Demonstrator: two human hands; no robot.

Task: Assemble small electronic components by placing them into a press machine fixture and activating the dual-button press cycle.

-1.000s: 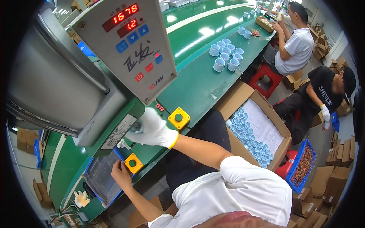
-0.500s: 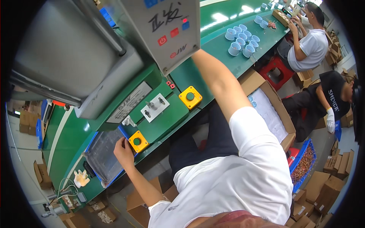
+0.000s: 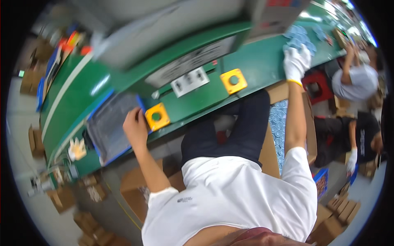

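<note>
My right hand [image 3: 296, 63], in a white glove with a yellow cuff, reaches out over the bench to the near side of a cluster of light blue cups [image 3: 296, 33]. Its fingers look spread, and blur hides whether they touch a cup. My bare left hand [image 3: 136, 129] has its fingers curled over the near edge of a dark grey tray [image 3: 117, 123] with blue sides. What it holds, if anything, I cannot make out. Close beside it is a yellow box with a green push button [image 3: 156, 117]. A second yellow button box [image 3: 234, 80] sits farther right.
A grey and green machine [image 3: 197, 61] stands over the green bench. On my right is an open cardboard box [image 3: 310, 127] with many light blue round pieces. A pale glove [image 3: 77, 149] lies at the left. Two co-workers are on the right, one [image 3: 355, 80] seated at the bench.
The view has turned, so the machine sits higher. My right hand, hidden behind the machine before, now shows at the cups. More blue pieces in the box show. My left hand stays by the tray.
</note>
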